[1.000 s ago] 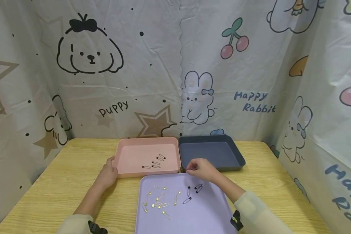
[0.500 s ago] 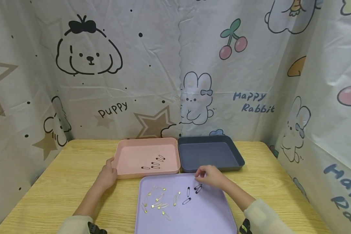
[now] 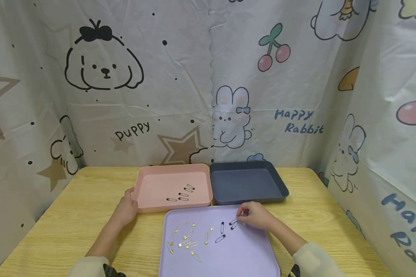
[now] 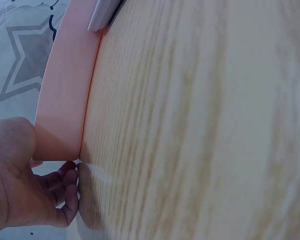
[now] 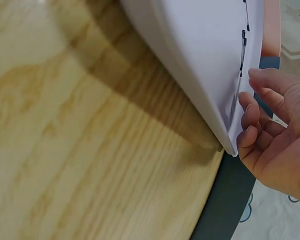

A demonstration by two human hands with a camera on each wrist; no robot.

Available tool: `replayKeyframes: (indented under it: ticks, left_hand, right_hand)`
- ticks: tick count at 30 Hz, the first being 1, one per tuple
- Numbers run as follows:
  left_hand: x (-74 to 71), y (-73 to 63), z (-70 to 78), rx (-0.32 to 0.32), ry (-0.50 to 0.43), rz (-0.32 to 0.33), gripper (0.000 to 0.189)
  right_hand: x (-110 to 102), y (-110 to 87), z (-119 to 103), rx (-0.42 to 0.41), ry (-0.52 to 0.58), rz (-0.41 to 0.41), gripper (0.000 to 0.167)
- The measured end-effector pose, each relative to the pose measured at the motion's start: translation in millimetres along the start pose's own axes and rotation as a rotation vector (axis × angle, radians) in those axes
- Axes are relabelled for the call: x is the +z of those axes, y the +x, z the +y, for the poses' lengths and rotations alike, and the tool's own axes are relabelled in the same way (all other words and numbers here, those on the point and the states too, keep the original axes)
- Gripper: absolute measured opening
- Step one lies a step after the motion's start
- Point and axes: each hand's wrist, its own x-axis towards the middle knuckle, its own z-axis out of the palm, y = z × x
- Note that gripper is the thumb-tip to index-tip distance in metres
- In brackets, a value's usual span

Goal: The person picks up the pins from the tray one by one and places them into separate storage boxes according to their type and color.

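A light wooden table stands enclosed by white cartoon-printed curtains showing puppies, rabbits and cherries.

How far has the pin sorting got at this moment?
Done: four black pins lie in the pink tray, whose corner the left hand holds. In hand: the right hand reaches the black pins on the purple tray. Left: those black pins, and the gold pins; the dark tray holds none.

Wood-grain table: pink tray, dark-blue tray, purple tray (nearest edge).
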Motion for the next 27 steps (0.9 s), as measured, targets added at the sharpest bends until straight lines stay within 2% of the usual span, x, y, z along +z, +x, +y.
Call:
replayKeyframes:
  ticks: [12, 20, 27]
  left_hand:
    - [-1.0, -1.1, 1.6, -0.004, -0.001, -0.003, 0.055]
    - [-0.8, -1.7, 2.6, -0.008, 0.0, -0.01, 0.055]
    - [-0.7, -0.2, 2.0, -0.005, 0.008, -0.006, 0.055]
  right_hand:
    - [5.7, 0.8, 0.6, -0.006, -0.014, 0.004, 0.004]
    - [4.8, -3.3, -2.8, 0.011, -0.027, -0.055, 0.005]
    - [4.9, -2.3, -4.0, -0.028, -0.089, -0.076, 0.008]
